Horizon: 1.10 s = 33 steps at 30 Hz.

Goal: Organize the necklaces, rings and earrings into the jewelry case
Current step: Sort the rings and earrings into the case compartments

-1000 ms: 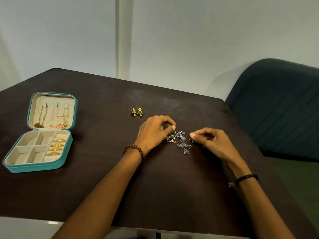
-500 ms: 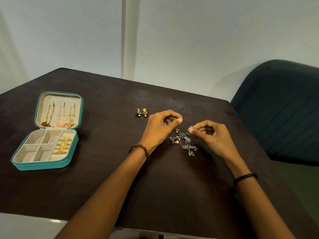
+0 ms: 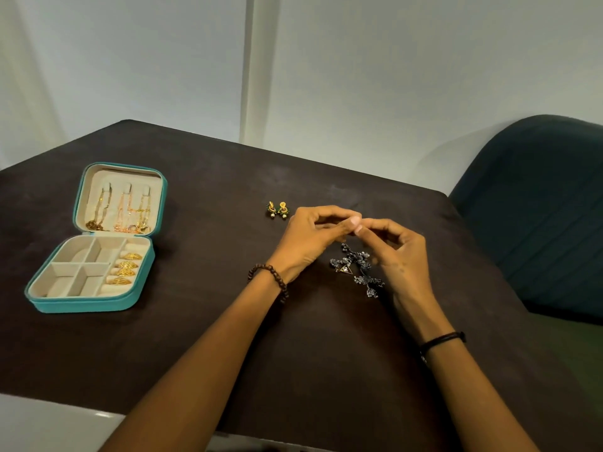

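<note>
An open teal jewelry case (image 3: 98, 303) lies at the table's left. Its lid holds three gold necklaces (image 3: 125, 212), and several gold rings (image 3: 127, 269) sit in its right-hand ring rolls. A pair of gold-and-green earrings (image 3: 277, 210) lies at mid-table. A heap of dark silver earrings (image 3: 357, 267) lies just below my hands. My left hand (image 3: 310, 239) and my right hand (image 3: 398, 252) are raised over the heap, fingers curled, thumb and forefinger tips meeting. They pinch a tiny piece that is mostly hidden between them.
The dark table (image 3: 195, 337) has its far edge near a pale wall. A dark green chair (image 3: 538, 207) stands off the right edge. The case's four left compartments hold nothing.
Both hands rose from the silver heap and came together, fingertips now touching above it. The camera view shifted slightly, so the case appears further right.
</note>
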Each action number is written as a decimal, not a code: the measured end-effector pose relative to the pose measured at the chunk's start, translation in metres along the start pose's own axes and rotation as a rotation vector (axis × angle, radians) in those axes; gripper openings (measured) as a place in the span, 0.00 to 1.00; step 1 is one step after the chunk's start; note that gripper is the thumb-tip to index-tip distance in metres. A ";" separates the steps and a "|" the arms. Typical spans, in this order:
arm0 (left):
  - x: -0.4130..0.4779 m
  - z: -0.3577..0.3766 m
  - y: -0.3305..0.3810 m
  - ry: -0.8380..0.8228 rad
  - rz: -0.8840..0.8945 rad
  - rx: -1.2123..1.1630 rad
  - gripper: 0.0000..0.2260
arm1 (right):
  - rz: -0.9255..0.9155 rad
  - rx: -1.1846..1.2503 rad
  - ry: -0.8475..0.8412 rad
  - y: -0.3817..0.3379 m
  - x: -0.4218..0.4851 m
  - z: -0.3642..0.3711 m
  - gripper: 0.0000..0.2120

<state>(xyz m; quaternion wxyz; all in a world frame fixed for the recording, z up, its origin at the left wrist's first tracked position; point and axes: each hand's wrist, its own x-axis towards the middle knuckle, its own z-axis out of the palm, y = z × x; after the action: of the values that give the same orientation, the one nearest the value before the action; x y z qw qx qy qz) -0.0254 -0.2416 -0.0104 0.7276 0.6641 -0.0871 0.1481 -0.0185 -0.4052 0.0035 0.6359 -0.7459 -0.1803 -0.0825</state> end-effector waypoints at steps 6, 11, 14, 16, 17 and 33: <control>0.000 -0.002 -0.001 0.074 0.023 0.021 0.08 | 0.013 -0.003 -0.054 -0.003 -0.006 -0.001 0.06; 0.001 -0.005 0.002 0.160 -0.009 -0.073 0.06 | -0.028 -0.240 -0.120 -0.002 -0.005 -0.007 0.04; 0.002 -0.005 0.002 0.171 -0.024 -0.085 0.06 | -0.031 -0.350 -0.213 -0.005 -0.007 -0.013 0.07; 0.002 -0.005 0.001 0.176 -0.027 -0.075 0.08 | -0.054 -0.443 -0.275 -0.006 -0.006 -0.017 0.08; 0.003 -0.006 0.000 0.178 -0.030 -0.073 0.09 | -0.064 -0.514 -0.303 -0.006 -0.004 -0.019 0.08; 0.002 -0.007 -0.001 0.152 -0.059 0.014 0.10 | -0.186 -0.725 -0.506 -0.003 -0.003 -0.017 0.04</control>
<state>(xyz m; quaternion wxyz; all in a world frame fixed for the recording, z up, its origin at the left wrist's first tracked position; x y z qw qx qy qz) -0.0232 -0.2347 -0.0117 0.7314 0.6585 -0.0109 0.1771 -0.0202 -0.4218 0.0082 0.2591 -0.8978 -0.3558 -0.0123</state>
